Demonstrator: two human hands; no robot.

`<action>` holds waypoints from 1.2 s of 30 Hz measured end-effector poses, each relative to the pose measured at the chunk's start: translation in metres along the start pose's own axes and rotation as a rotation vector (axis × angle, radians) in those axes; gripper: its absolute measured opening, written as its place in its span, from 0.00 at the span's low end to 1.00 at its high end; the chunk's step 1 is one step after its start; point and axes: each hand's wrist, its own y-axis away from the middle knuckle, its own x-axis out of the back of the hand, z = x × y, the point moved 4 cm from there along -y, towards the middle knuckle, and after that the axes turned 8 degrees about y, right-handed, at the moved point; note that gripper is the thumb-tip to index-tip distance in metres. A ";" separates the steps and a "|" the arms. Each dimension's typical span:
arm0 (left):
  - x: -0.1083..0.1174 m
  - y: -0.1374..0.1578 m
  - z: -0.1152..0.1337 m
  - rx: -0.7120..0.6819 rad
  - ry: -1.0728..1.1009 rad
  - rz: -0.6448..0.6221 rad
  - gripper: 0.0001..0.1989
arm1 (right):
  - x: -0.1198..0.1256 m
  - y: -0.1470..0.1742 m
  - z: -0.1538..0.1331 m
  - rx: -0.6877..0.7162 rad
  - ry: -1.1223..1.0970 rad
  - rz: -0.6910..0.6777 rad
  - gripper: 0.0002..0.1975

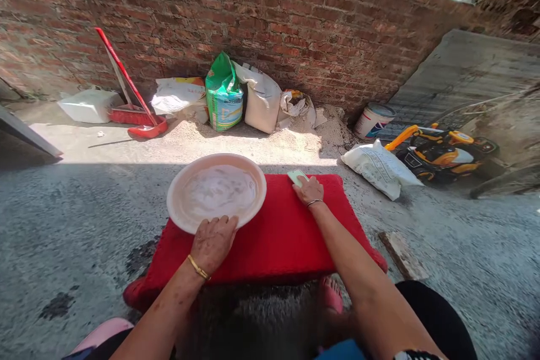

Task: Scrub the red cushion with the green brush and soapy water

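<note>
Here on the red cloth, the right hand (310,191) is out at the far edge, its fingers bent down over a pale green block (297,176), and they seem to have a grip on it. The block pokes out past the fingertips, ahead of them and a touch to the left. Its long axis looks roughly in line with the fingers, though the palm hides the near end, so I can't swear to it. No gap that I can see: fingers and block are touching.

And over on the left, the left hand (214,242) has its fingers hooked over the near rim of the basin (172,205), holding it; the thumb is out of sight. Cloudy water (217,188) fills the bottom. The block lies to the right of the basin, clear of its rim, with bare red cloth (278,239) between, and the right hand is plainly the nearer one.
</note>
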 end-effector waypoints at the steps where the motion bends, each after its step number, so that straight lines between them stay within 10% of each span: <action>1: 0.000 0.000 0.000 0.000 -0.001 0.001 0.18 | -0.001 -0.002 0.034 -0.090 0.012 -0.015 0.27; 6: 0.003 0.002 0.001 -0.002 -0.009 0.006 0.19 | 0.009 0.020 0.132 -0.443 0.018 -0.018 0.28; 15: 0.006 0.004 -0.008 0.001 -0.077 -0.012 0.16 | -0.016 0.158 -0.050 0.464 -0.043 0.174 0.24; 22: 0.004 0.007 -0.009 -0.061 -0.067 0.012 0.15 | -0.013 0.159 0.151 -0.294 0.183 0.091 0.24; 24: 0.003 0.006 -0.008 -0.052 -0.070 0.012 0.15 | -0.002 0.168 0.171 -0.374 0.210 0.117 0.25; 32: 0.002 0.002 -0.007 -0.039 -0.102 0.019 0.15 | -0.018 0.231 -0.032 0.413 0.002 0.241 0.23; 36: 0.002 0.004 -0.007 -0.046 -0.107 0.024 0.16 | -0.026 0.220 0.038 0.249 0.096 0.155 0.23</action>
